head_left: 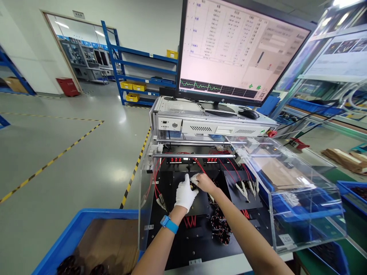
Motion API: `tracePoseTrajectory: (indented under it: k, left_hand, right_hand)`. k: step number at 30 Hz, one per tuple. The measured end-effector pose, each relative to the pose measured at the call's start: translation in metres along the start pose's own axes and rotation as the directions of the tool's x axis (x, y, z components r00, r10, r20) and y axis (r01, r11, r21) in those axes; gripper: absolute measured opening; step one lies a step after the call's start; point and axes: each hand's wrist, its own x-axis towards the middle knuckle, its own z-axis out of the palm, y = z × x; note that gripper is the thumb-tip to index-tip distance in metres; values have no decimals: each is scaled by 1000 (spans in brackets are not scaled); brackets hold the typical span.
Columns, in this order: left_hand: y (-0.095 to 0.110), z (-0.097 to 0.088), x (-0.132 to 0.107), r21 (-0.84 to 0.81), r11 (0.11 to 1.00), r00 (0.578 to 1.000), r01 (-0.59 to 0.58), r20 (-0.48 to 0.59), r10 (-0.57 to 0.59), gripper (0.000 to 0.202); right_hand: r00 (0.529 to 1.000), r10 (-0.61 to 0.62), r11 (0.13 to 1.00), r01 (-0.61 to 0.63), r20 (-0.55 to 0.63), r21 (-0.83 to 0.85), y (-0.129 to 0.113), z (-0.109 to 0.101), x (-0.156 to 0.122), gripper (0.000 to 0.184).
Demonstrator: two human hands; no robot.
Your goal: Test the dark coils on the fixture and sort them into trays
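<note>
- Head view: our left hand (185, 194), in a white glove with a blue wristband (169, 224), meets our bare right hand (204, 182) over a black test bench (197, 233)
- Both hands pinch closed around a small dark part (194, 186), mostly hidden between the fingers
- Red wires (156, 179) with metal clips (243, 189) lie just beside the hands
- A clear plastic cover (289, 191) stands open at right; a monitor (243, 49) sits on a grey unit behind

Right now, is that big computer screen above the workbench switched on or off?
On. The monitor glows with a lit table of text and a green wavy trace along its bottom strip.
</note>
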Motion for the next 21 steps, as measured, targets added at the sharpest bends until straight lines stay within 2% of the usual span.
tracePoseTrajectory:
  k: [2,4,10,11,13,14,16,18,19,21]
  left_hand:
    - [-1,0,0,-1,1000,1000,-11,-10,11,84]
    - [-1,-1,0,2,1000,1000,-17,-5,17,84]
    - [-1,-1,1,19,1000,1000,-24,-10,24,82]
    - [-1,0,1,19,1000,1000,-18,-9,19,83]
    - [-2,1,1,16,1000,1000,-13,2,13,83]
    - [-3,2,1,12,1000,1000,-13,6,13,82]
    - [-3,4,1,3,1000,1000,-17,3,17,81]
    - [-4,6,0,-7,1000,999,-31,-23,30,78]
    - [-4,8,0,-9,999,998,-38,-42,37,75]
    - [-3,11,-1,-5,999,996,-41,-84,40,70]
  right_hand:
    - [995,-40,992,51,93,-111,2,-4,0,20]
    - [990,-50,984,72,133,-163,3,-6,-1,22]
    - [989,-65,992,79,134,-103,1,-9,5,20]
    - [988,-60,997,67,140,-41,1,-10,5,19]
    - [985,2,974,-41,175,223,4,-8,4,19]
    - [979,50,912,-125,198,391,6,-6,3,19]
    - [963,145,709,-262,228,655,10,-1,-3,23]
    - [961,206,585,-274,187,764,13,6,-10,28]
    - [965,219,563,-246,144,789,13,9,-13,28]
    - [974,222,584,-165,39,795,12,16,-20,25]
